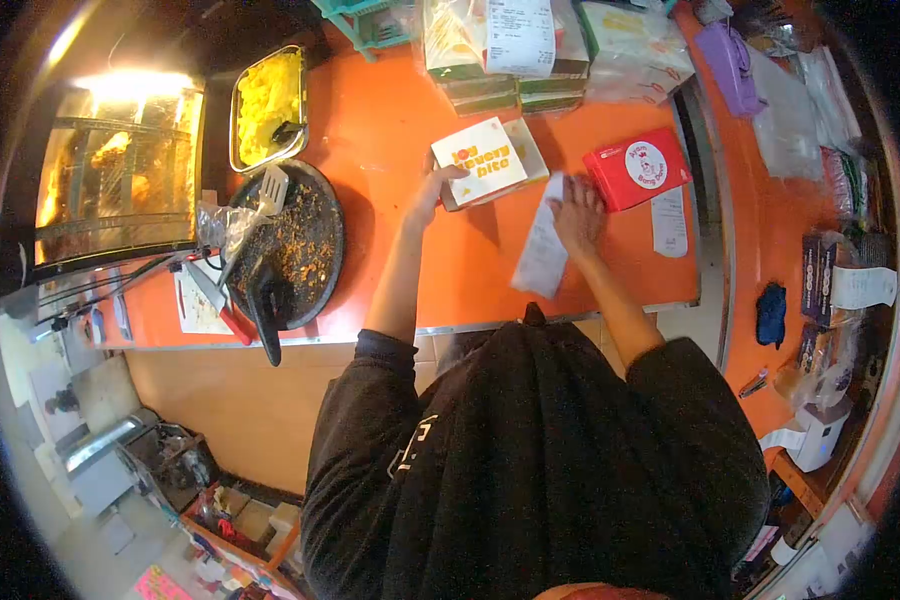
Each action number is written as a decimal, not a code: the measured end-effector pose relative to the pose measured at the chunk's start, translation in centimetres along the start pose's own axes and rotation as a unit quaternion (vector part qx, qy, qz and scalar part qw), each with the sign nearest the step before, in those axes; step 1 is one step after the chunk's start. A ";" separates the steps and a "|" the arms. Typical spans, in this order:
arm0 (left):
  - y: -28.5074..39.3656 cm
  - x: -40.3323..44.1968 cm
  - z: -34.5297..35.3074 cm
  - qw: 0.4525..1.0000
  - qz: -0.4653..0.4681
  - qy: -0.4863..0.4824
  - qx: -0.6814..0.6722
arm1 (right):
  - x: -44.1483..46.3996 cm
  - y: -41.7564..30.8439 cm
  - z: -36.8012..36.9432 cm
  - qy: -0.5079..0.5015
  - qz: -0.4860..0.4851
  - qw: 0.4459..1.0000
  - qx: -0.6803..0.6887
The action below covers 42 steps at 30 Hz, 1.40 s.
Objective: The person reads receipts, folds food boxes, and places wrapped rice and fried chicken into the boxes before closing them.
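Observation:
My left hand [433, 193] is closed on the left edge of a white food box [495, 180] with orange and yellow lettering, fingers at its side and thumb over the top. A brownish panel shows behind the box's printed face. My right hand [577, 222] lies with fingers spread against a long paper receipt [542, 250], partly over its upper right edge. Just beyond those fingertips sits a red food box [620, 178] with a round white label. Another receipt [669, 225] lies beside the red box, by the counter's right end.
Left on the orange counter [390, 110] are a dark mortar [310, 260] with crumbs, a spatula [273, 188] and a tray of yellow food [270, 105]. A lit display case [115, 170] stands beyond. Plastic-wrapped box stacks [460, 85] line the back. A side shelf [745, 260] runs along the right.

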State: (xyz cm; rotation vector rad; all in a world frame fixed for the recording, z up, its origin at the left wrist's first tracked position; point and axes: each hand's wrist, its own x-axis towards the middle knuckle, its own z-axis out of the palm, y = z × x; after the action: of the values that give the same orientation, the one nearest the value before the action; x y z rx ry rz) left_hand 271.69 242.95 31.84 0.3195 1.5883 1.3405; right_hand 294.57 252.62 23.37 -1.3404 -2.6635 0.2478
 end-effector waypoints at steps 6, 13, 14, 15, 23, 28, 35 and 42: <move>-0.4 0.5 0.9 0.999 -0.030 -0.014 0.041 | 3.4 0.7 2.2 -0.004 0.003 0.991 0.135; -5.1 5.7 0.3 0.994 0.079 -0.031 -0.065 | 0.3 1.3 1.6 0.087 -0.100 0.976 0.171; -4.4 4.8 0.7 0.990 0.135 -0.005 -0.026 | 1.0 3.2 5.1 0.155 -0.187 0.953 0.179; -2.8 2.8 1.7 0.988 0.132 0.073 -0.036 | 1.4 0.3 0.0 0.027 -0.087 0.946 0.310; 1.3 -4.7 -7.3 0.974 0.204 0.027 0.099 | 0.9 -1.2 -7.7 -0.130 -0.033 0.989 0.062; 10.3 -20.1 -26.5 0.931 0.312 0.179 0.066 | 1.4 -13.9 -11.0 0.158 -0.124 0.948 0.247; 9.4 -28.5 -47.2 0.886 0.306 0.335 0.095 | 2.0 -44.6 -19.5 0.203 -0.108 0.863 0.450; 4.9 -29.3 -56.0 0.926 0.259 0.274 0.024 | 4.9 -65.8 -29.1 0.404 -0.455 0.682 0.405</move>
State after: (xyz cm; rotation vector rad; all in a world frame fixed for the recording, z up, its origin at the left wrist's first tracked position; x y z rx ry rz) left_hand 239.03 190.25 44.94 0.4410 2.0951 1.9178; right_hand 246.27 220.23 66.06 0.2207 -1.7079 0.4615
